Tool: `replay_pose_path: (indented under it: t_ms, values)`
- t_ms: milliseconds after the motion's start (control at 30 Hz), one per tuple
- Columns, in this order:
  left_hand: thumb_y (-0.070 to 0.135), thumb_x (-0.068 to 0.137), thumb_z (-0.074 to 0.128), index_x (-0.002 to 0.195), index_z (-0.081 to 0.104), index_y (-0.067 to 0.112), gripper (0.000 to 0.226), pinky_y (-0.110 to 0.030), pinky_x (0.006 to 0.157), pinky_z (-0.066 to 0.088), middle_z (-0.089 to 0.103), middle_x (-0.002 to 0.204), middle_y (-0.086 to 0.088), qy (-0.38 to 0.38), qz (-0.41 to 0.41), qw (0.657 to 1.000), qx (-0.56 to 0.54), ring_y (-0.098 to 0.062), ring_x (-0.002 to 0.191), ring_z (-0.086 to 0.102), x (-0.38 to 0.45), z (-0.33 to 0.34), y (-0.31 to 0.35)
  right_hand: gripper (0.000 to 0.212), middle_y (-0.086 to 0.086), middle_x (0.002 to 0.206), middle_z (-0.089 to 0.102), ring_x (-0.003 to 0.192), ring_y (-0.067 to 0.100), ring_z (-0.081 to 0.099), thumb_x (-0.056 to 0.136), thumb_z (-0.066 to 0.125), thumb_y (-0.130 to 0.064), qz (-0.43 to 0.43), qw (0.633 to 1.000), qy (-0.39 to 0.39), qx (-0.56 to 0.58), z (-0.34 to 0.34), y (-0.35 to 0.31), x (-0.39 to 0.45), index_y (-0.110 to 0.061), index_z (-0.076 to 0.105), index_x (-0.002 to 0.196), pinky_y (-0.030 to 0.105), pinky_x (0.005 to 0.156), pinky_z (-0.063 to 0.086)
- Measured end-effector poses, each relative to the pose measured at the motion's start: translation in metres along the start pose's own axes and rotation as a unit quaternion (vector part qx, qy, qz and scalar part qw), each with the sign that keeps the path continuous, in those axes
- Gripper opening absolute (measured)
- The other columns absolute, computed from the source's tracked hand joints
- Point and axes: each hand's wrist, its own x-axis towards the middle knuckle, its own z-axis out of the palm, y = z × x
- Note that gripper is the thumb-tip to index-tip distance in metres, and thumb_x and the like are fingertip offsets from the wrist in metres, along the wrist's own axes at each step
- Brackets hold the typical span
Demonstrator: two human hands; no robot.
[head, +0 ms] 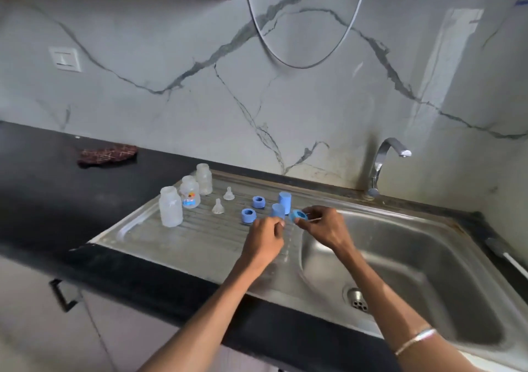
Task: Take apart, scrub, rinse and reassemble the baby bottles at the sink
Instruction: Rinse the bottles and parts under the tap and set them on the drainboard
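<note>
Three clear bottle bodies stand open-topped at the left of the steel drainboard. Two clear teats sit beside them. Two blue collar rings and two blue caps lie further right. My right hand pinches a third blue ring with a clear teat in it, held above the drainboard's right end. My left hand is just left of that ring, fingers curled, and I cannot see whether it holds anything.
The sink basin with its drain lies to the right, under a chrome tap. A dark red cloth lies on the black counter at the back left. A cupboard handle is below.
</note>
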Motion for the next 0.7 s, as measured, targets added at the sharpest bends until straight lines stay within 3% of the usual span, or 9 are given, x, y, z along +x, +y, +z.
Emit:
replay_pose_path:
  t_ms: [100, 200, 333, 433, 533, 700]
  values:
    - [0.013, 0.092, 0.049, 0.083, 0.068, 0.014, 0.022, -0.042, 0.067, 0.054, 0.066, 0.073, -0.006, 0.037, -0.033, 0.997, 0.051, -0.027, 0.069, 0.061, -0.013, -0.045, -0.034, 0.041, -0.005, 0.095, 0.074, 0.085, 0.009, 0.068, 0.076, 0.082, -0.042, -0.004, 0.999, -0.044, -0.006, 0.044, -0.026, -0.005, -0.017, 0.074, 0.109, 0.021, 0.076, 0.05]
    - [0.009, 0.092, 0.05, 0.106, 0.074, 0.019, 0.029, -0.041, 0.082, 0.056, 0.074, 0.096, -0.005, 0.028, -0.054, 0.994, 0.091, -0.026, 0.091, 0.068, -0.02, -0.076, -0.058, 0.036, 0.0, 0.1, 0.074, 0.09, 0.014, 0.067, 0.08, 0.08, -0.035, -0.012, 0.997, -0.074, -0.016, 0.079, -0.044, -0.013, -0.015, 0.074, 0.109, 0.023, 0.079, 0.048]
    - [0.007, 0.093, 0.047, 0.131, 0.064, 0.021, 0.044, -0.038, 0.095, 0.053, 0.069, 0.12, -0.008, 0.005, -0.076, 0.989, 0.126, -0.025, 0.111, 0.064, -0.022, -0.099, -0.077, 0.032, 0.005, 0.1, 0.073, 0.087, 0.019, 0.069, 0.083, 0.077, -0.027, -0.024, 0.997, -0.069, -0.015, 0.11, -0.054, -0.016, -0.008, 0.071, 0.108, 0.021, 0.074, 0.045]
    - [0.01, 0.093, 0.047, 0.132, 0.063, 0.023, 0.045, -0.037, 0.098, 0.052, 0.068, 0.123, -0.008, 0.001, -0.097, 0.988, 0.124, -0.023, 0.113, 0.063, -0.018, -0.107, -0.089, 0.035, 0.008, 0.097, 0.073, 0.086, 0.021, 0.068, 0.084, 0.076, -0.025, -0.028, 0.996, -0.072, -0.035, 0.125, -0.056, -0.011, -0.004, 0.07, 0.112, 0.025, 0.078, 0.049]
    - [0.01, 0.095, 0.048, 0.133, 0.063, 0.022, 0.043, -0.036, 0.099, 0.051, 0.066, 0.127, -0.007, 0.002, -0.09, 0.989, 0.12, -0.023, 0.116, 0.062, -0.015, -0.108, -0.092, 0.038, 0.005, 0.099, 0.073, 0.088, 0.018, 0.066, 0.083, 0.076, -0.025, -0.028, 0.995, -0.08, -0.05, 0.132, -0.054, -0.006, -0.008, 0.07, 0.117, 0.022, 0.078, 0.045]
    - [0.009, 0.096, 0.05, 0.129, 0.065, 0.019, 0.038, -0.035, 0.095, 0.053, 0.067, 0.126, -0.007, 0.009, -0.069, 0.989, 0.127, -0.023, 0.115, 0.064, -0.014, -0.102, -0.096, 0.046, 0.004, 0.108, 0.074, 0.095, 0.017, 0.069, 0.079, 0.08, -0.031, -0.054, 0.992, -0.093, -0.062, 0.137, -0.051, -0.006, -0.014, 0.068, 0.12, 0.026, 0.084, 0.053]
